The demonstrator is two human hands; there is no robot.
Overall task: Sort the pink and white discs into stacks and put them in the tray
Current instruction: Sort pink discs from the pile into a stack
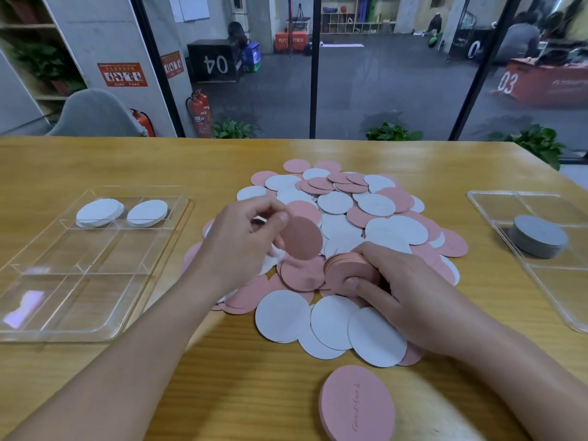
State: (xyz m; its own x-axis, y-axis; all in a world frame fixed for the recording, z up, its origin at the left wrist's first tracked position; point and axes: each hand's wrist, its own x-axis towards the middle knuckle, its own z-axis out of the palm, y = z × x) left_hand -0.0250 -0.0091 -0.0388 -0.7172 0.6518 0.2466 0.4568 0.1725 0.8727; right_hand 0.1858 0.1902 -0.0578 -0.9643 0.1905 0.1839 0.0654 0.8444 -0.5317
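Note:
A loose pile of pink and white discs [375,214] covers the middle of the wooden table. My left hand [241,243] pinches a single pink disc [302,238] above the pile. Just to its right, my right hand [404,288] grips a stack of pink discs [345,268] held on edge. Another stack of pink discs [358,405] lies flat near the table's front edge. The clear divided tray [41,300] on the left holds two stacks of white discs [100,213] in its far compartments.
A second clear tray [563,300] at the right holds a stack of grey discs [539,237]. Behind the table's far edge stand a glass wall, potted plants [393,133] and a grey chair [95,113].

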